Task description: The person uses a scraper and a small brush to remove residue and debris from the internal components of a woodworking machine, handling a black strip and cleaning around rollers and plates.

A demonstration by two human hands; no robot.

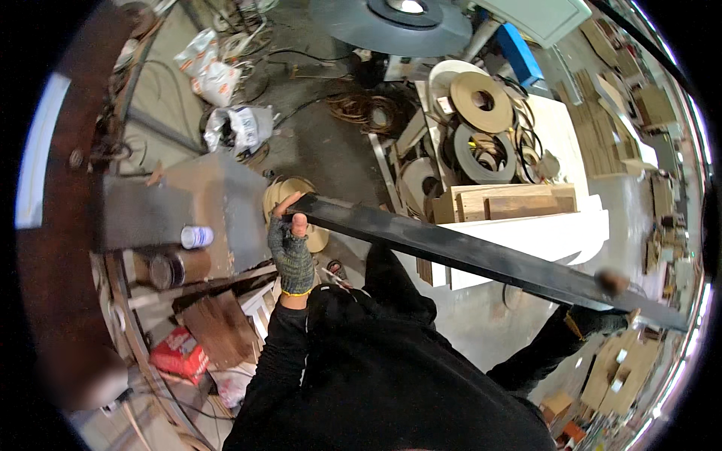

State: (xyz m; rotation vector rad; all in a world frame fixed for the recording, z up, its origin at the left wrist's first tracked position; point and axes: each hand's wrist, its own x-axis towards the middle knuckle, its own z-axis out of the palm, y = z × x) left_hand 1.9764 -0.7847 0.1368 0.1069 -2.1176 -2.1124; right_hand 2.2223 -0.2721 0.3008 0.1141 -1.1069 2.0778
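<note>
Cluttered workshop, grey concrete floor (316,154). Long, flat black board (451,246) slanting across front of person's black-clothed torso (414,368). Left hand in grey knitted fingerless glove (292,252): grip pinching board's left end, thumb uppermost. Dark-gloved right hand (602,321): grip clasping near right end, partly blurred. Beyond board: flat tan ring-shaped roll (492,116), stacked white panels (541,233).

Corners are blacked out and straight edges bowed. Glare is strung along the right rim, pale light is reflected by the floor (470,327), the far left is dimmed; two patches are blurred.
</note>
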